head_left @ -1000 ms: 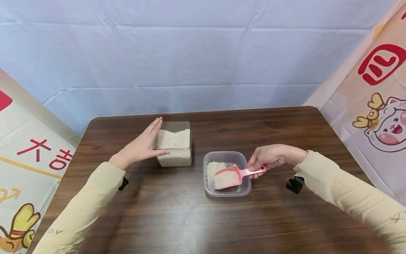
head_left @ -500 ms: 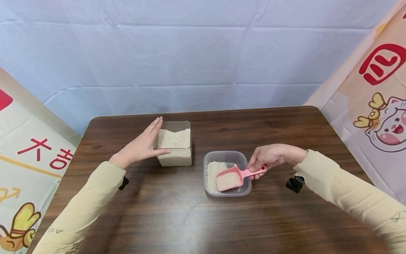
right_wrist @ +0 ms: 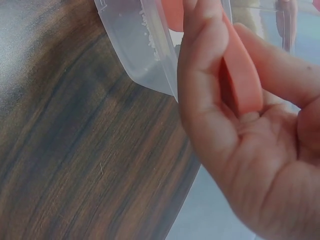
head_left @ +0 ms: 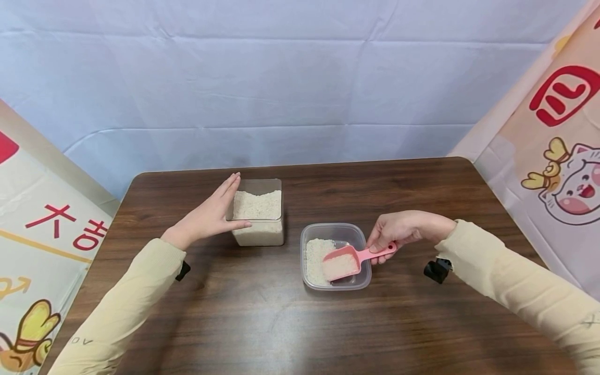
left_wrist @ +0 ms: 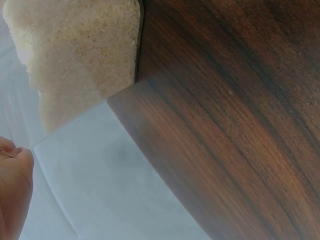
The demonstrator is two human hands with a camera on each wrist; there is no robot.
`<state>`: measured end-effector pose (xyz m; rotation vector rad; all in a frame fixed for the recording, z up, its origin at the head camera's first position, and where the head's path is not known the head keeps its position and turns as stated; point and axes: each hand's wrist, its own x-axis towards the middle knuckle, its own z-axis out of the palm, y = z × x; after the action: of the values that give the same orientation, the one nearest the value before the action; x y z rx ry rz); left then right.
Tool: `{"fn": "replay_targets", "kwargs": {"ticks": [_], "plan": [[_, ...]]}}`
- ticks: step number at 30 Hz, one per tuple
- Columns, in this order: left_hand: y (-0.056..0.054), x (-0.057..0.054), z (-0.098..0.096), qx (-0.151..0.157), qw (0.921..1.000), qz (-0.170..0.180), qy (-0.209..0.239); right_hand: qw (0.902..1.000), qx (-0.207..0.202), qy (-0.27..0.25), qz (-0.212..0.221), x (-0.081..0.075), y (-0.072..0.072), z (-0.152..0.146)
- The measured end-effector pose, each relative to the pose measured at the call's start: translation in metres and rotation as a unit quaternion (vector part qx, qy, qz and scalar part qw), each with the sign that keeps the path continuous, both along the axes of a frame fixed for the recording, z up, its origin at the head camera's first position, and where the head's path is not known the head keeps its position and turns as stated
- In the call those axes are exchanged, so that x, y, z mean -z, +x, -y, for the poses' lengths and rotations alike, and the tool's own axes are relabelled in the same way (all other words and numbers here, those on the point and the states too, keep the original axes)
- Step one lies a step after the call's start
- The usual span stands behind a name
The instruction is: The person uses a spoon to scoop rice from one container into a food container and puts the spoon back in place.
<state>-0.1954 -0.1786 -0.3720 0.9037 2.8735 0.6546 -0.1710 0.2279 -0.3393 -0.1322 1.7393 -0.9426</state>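
Note:
In the head view my right hand (head_left: 397, 232) grips the handle of a pink scoop (head_left: 364, 254) by its fingers and thumb. Rice (head_left: 341, 266) fills the scoop's bowl, which is low inside a clear square tub (head_left: 335, 226). More rice (head_left: 314, 254) lies in the tub's left part. My left hand (head_left: 202, 220) rests against the left side of a taller clear square container (head_left: 259, 237) of rice, its fingers straight and the thumb along the front. The right wrist view shows the scoop's handle (right_wrist: 245, 75) between the fingers and palm.
Both containers stand on a dark wood-grain table (head_left: 262, 323), the tub nearer and to the right. A pale blue cloth (head_left: 300, 83) hangs behind. Printed banners (head_left: 553, 156) flank both sides. Black camera mounts (head_left: 437, 271) hang below the wrists.
My right hand has drawn the scoop slightly rightward within the tub, and more of the tub's rice shows at its left. My left hand and the taller container have stayed put.

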Motion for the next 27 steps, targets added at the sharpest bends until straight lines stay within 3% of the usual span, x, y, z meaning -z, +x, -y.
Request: {"fn": "replay_targets", "kwargs": {"ticks": [27], "plan": [[0.000, 0.002, 0.001, 0.000, 1.0000, -0.001, 0.003, 0.9995, -0.009, 0.022, -0.019, -0.016, 0.000, -0.002]]}}
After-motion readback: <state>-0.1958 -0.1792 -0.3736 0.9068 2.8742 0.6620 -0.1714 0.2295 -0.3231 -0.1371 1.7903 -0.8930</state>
